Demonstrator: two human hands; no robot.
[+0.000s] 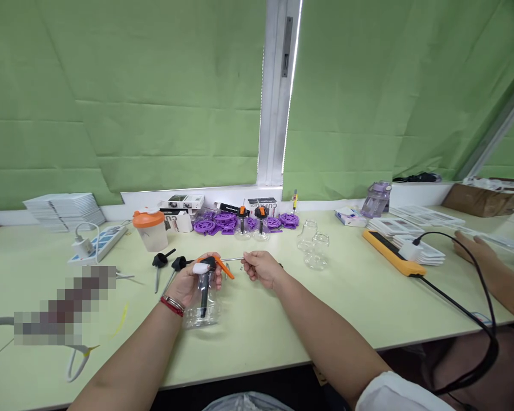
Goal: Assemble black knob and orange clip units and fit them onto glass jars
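Note:
My left hand is wrapped round a clear plastic bottle with a black spray head and an orange lever. A black tube runs down inside it. White material covers my left thumb. My right hand pinches a thin metal rod that points left toward the spray head; whether its tip touches is hard to tell. Small metal pieces lie by the right fingertips. Left of the bottle are two black heads with grey tubes, one nearer and one farther.
Capped bottles, purple plastic parts and boxes line the back. Two clear open bottles stand right of centre. A shaker cup and power strip are left. A yellow-black power strip and another person's hand are right.

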